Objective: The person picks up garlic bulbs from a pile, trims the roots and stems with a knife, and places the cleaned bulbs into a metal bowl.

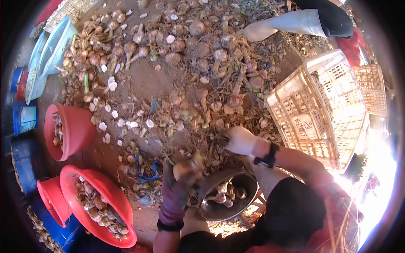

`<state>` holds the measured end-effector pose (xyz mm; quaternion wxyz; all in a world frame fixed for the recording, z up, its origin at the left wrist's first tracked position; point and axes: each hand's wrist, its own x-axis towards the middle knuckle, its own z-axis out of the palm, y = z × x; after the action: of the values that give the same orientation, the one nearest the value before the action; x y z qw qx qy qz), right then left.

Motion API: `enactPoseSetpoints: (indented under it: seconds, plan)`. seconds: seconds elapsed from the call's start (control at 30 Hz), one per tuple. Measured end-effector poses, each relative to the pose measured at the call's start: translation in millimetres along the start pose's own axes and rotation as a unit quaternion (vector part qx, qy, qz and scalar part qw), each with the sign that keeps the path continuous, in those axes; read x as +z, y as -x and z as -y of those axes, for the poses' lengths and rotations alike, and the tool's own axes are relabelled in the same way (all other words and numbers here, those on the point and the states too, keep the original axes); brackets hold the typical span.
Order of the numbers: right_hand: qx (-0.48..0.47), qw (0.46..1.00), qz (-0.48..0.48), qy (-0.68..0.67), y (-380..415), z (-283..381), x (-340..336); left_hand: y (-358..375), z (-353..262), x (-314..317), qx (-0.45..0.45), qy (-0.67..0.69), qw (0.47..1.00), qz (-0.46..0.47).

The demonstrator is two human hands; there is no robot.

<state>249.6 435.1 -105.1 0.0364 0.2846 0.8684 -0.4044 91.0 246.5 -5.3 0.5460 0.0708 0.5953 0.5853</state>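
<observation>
My left hand (175, 185), in a dark purple glove, is closed on a brownish bulb (183, 169) with a stalk, blurred by motion. To its right, my right hand (239, 141), in a pale glove, has its fingers pressed together round a thin dark tool (219, 137) whose shape is hard to make out. Just below both hands a dark metal bowl (211, 208) holds several trimmed bulbs (228, 195). Beyond the hands, untrimmed bulbs (196, 28) with stalks and dry leaves cover the ground.
Red basins (126, 211) and a pink bucket (78, 128) with bulbs stand at left, near blue containers (25, 156). Light blue basins (63, 46) are at upper left. A white plastic crate (295, 114) leans at right. Another person's booted leg (295, 23) reaches in at top right.
</observation>
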Motion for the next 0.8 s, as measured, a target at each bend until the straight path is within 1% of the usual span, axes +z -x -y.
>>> enactPoseSetpoints:
  seconds: [0.03, 0.07, 0.1, 0.13, 0.17, 0.2, 0.23, 0.3, 0.37, 0.43, 0.47, 0.53, 0.57, 0.6, 0.63, 0.67, 0.7, 0.73, 0.77, 0.8]
  plan:
    - [0.0, 1.0, -0.01, -0.014, 1, 10, -13, 6, 1, -1, 0.032, -0.177, 0.984, 0.017]
    - [0.096, 0.993, 0.063, -0.01, 5, 22, -32, 12, 1, -8, 0.023, -0.147, 0.979, 0.142]
    - [0.105, 0.993, 0.054, -0.011, 2, 16, -31, 11, 0, -11, 0.022, -0.149, 0.976, 0.154]
    - [0.07, 0.996, -0.011, -0.045, -4, 5, -33, 5, -2, -12, 0.09, -0.275, 0.905, 0.311]
    - [0.039, 0.994, -0.07, -0.081, -5, 0, -34, 1, -3, -11, 0.149, -0.386, 0.791, 0.451]
    - [0.07, 0.993, -0.068, -0.073, -5, 1, -40, -8, -1, -10, 0.149, -0.384, 0.788, 0.458]
    - [0.072, 0.992, -0.074, -0.072, -4, 3, -43, -25, 4, -10, 0.173, -0.48, 0.77, 0.382]
    - [0.045, 0.989, -0.079, -0.113, -2, 6, -46, -67, 12, -4, 0.217, -0.648, 0.7, 0.208]
    - [0.054, 0.986, -0.08, -0.133, 2, 0, -46, -123, 4, 21, 0.179, -0.658, 0.73, 0.043]
    - [0.077, 0.987, -0.04, -0.135, 2, -9, -48, -177, 8, 33, 0.22, -0.676, 0.703, -0.017]
    - [0.147, 0.967, -0.007, -0.21, 5, -5, -57, -200, 10, 43, 0.22, -0.675, 0.704, -0.013]
    - [0.152, 0.962, -0.021, -0.226, 6, -8, -67, -235, 14, 61, 0.106, -0.626, 0.772, -0.033]
    - [0.154, 0.958, -0.033, -0.241, 8, -12, -70, -245, 22, 61, 0.107, -0.627, 0.771, -0.03]
    - [0.128, 0.968, -0.072, -0.202, 9, -25, -68, -253, 32, 59, 0.098, -0.642, 0.76, -0.04]
    - [0.131, 0.968, -0.073, -0.204, 9, -28, -71, -253, 30, 63, 0.087, -0.655, 0.749, -0.051]
    - [0.142, 0.972, -0.083, -0.17, 8, -31, -75, -249, 27, 63, 0.083, -0.657, 0.748, -0.048]
    - [0.153, 0.974, -0.091, -0.138, 7, -33, -76, -241, 22, 60, 0.053, -0.516, 0.855, -0.005]
    - [0.154, 0.969, -0.101, -0.165, 6, -35, -75, -232, 16, 56, 0.02, -0.358, 0.933, 0.035]
    - [0.154, 0.968, -0.097, -0.172, 5, -34, -73, -224, 16, 49, 0.015, -0.363, 0.931, 0.031]
    - [0.133, 0.968, -0.106, -0.186, 4, -32, -72, -213, 17, 40, 0.044, -0.257, 0.961, 0.094]
